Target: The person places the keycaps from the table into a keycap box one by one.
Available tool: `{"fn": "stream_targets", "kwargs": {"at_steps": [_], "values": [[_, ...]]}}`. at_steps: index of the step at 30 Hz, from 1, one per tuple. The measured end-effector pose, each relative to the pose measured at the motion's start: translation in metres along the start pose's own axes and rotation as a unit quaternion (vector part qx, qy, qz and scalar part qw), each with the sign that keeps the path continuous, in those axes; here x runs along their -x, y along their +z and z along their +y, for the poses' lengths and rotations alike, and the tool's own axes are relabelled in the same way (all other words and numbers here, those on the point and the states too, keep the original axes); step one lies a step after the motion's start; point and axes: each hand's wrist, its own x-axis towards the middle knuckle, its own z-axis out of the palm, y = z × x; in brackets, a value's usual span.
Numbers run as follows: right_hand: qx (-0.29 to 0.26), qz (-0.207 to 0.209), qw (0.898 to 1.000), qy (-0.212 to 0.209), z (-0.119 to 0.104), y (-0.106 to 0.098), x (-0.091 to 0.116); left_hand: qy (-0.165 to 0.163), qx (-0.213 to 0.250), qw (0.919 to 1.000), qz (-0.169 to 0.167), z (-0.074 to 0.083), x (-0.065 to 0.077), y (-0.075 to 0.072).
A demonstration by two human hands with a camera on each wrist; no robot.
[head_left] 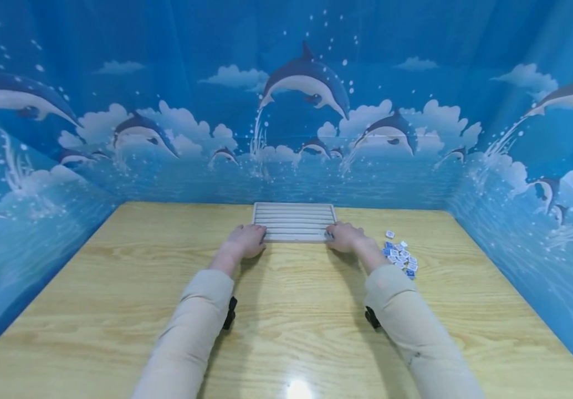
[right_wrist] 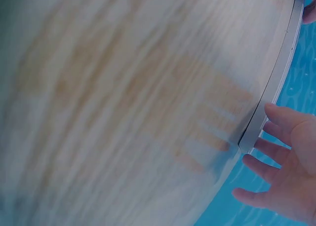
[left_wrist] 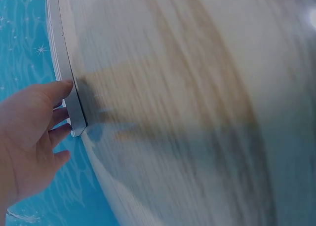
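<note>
A white tray [head_left: 293, 222] with several horizontal ridges lies flat at the back of the wooden table. At its front left corner, my left hand [head_left: 248, 240] grips the rim; the left wrist view shows the thumb against the front edge [left_wrist: 63, 63] and fingers round the side. My right hand [head_left: 346, 236] holds the front right corner, thumb on the front edge [right_wrist: 269, 97] in the right wrist view, its outer fingers spread beyond the corner. Small blue and white tiles [head_left: 400, 256] sit in a loose cluster right of my right hand; their markings are too small to read.
The wooden table [head_left: 286, 310] meets a blue dolphin-print curtain [head_left: 286, 177] right behind the tray, and the curtain also runs along both sides. One white tile [head_left: 389, 234] lies slightly apart, behind the cluster.
</note>
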Motion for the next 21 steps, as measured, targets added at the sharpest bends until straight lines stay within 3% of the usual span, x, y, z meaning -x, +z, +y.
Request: {"fn": "stream_targets", "kwargs": {"at_steps": [9, 15, 21], "values": [[0.033, 0.005, 0.999, -0.023, -0.001, 0.001, -0.003, -0.014, -0.012, 0.9998, -0.003, 0.007, -0.003, -0.002], [0.017, 0.005, 0.999, -0.041, -0.002, 0.002, -0.004, -0.013, -0.029, 0.9995, -0.005, 0.010, -0.003, -0.003], [0.008, 0.004, 0.999, -0.044, -0.002, 0.000, -0.003, -0.001, -0.016, 0.9999, 0.004, 0.012, -0.002, -0.006]]}}
